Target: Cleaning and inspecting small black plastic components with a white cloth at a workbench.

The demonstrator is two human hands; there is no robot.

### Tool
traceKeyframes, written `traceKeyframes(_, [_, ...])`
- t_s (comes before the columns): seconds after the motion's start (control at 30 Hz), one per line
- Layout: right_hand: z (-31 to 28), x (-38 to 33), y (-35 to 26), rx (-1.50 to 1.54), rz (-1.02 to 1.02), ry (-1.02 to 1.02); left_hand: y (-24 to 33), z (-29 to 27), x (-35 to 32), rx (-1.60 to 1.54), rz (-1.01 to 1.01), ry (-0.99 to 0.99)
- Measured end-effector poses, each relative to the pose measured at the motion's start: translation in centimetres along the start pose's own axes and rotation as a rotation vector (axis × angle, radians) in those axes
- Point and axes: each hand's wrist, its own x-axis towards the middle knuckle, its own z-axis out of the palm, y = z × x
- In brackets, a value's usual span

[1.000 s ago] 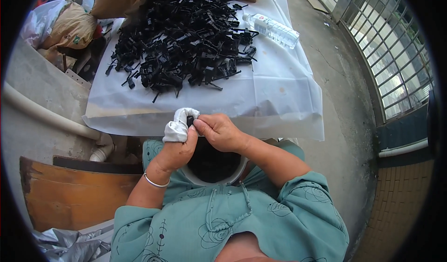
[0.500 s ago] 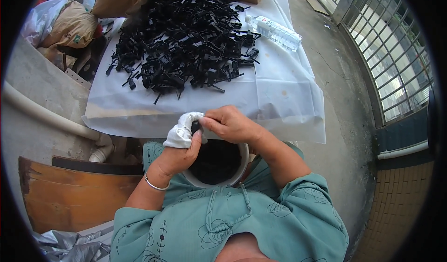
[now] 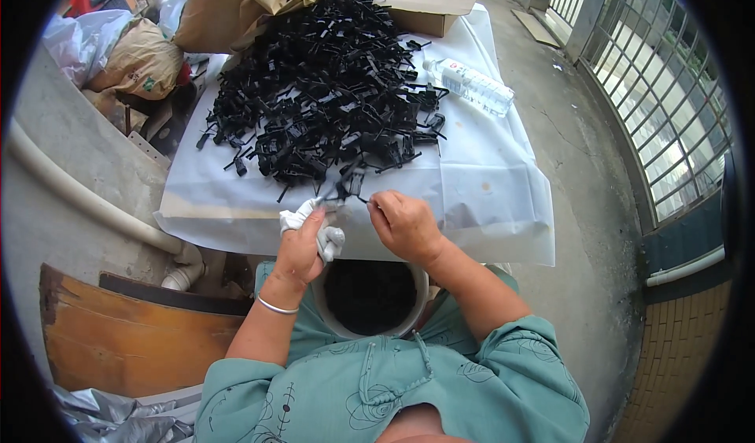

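Note:
My left hand [image 3: 301,246] is closed around a bunched white cloth [image 3: 332,244] that looks like a glove; its bare thumb lies on top. Just beyond its fingertips a black plastic part [image 3: 352,186], smeared by motion, hangs in front of the pile. My right hand [image 3: 405,224] is closed in a pinch at the right end of this part, its fingertips at a thin black tip. A large heap of similar black plastic parts [image 3: 330,89] covers the middle of the table. Below my hands a pale bucket [image 3: 422,289] stands between my knees, with dark contents inside.
White plastic sheeting [image 3: 495,195] covers the table. On its right lies a clear water bottle [image 3: 472,87]; at the back are a cardboard box [image 3: 425,20] and a brown paper bag [image 3: 228,10]. A pipe [image 3: 86,199] and wooden board [image 3: 134,329] are on the left.
My hands have moved apart, the right one to the right. A black part now shows between them beyond the cloth. The view has shifted slightly, so the table sits lower.

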Motion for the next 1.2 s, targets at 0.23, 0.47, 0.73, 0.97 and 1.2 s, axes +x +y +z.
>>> traceKeyframes(0.23, [-0.7,0.0,0.5,-0.113,0.069,0.030,-1.2,1.7,3.0,-0.312,-0.189,-0.041])
traceKeyframes(0.47, [-1.7,1.0,0.7,0.011,0.045,0.194,0.0,1.6,2.7,-0.279,-0.169,-0.157])
traceKeyframes(0.73, [-1.1,-0.1,-0.6,0.145,-0.119,-0.150,1.2,2.0,-0.2,-0.327,-0.084,-0.224])
traceKeyframes(0.97, [-0.4,-0.4,-2.5,0.073,-0.140,0.019,-0.7,3.4,-1.2,0.200,0.272,-0.104])
traceKeyframes(1.2, [-1.7,0.5,-2.9,0.238,-0.238,-0.089,-1.0,3.4,-1.2,0.150,0.286,-0.121])
